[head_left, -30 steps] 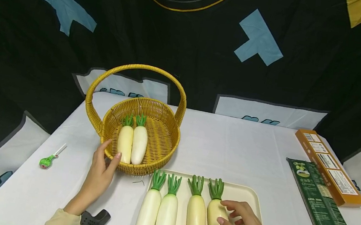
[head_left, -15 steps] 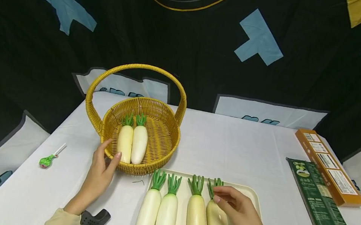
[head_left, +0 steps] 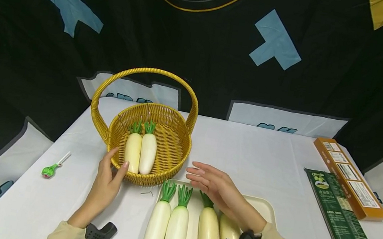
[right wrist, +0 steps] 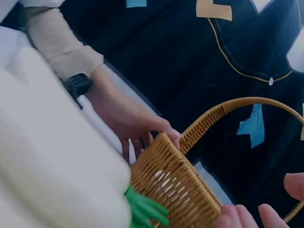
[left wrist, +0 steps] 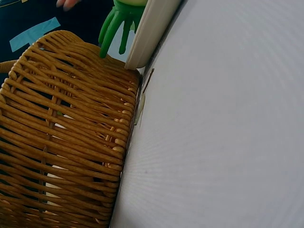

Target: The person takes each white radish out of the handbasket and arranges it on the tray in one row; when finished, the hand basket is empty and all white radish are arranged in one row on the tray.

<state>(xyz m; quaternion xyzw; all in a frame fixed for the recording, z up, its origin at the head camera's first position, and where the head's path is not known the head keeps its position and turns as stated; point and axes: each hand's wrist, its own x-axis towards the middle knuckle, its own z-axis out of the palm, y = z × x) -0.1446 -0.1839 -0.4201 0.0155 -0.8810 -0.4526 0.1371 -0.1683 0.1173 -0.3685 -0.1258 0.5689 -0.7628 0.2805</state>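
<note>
My left hand [head_left: 107, 183] holds the near left rim of a yellow wicker basket [head_left: 171, 149], thumb at the rim and fingers along the outer wall; the right wrist view shows this left hand [right wrist: 121, 118] too. Inside the basket lie a pale yellow white radish [head_left: 132, 152] and a whiter radish [head_left: 147, 154], green tops away from me. Several larger radishes lie side by side on a cream tray [head_left: 261, 205]. Over the tops of the right-hand ones hovers my right hand [head_left: 217, 187], fingers extended and holding nothing. It partly hides the rightmost radish [head_left: 231, 233].
A green-wrapped lollipop [head_left: 49, 171] lies at the left. On the right are a long green packet [head_left: 348, 229] and an orange box [head_left: 348, 178]. The tray's far edge sits close to the basket. A black curtain [head_left: 201, 48] hangs behind the table.
My right hand touched the rightmost radish's top, shifting it slightly, then moved left and away toward the basket without it. My left hand and the basket stay put.
</note>
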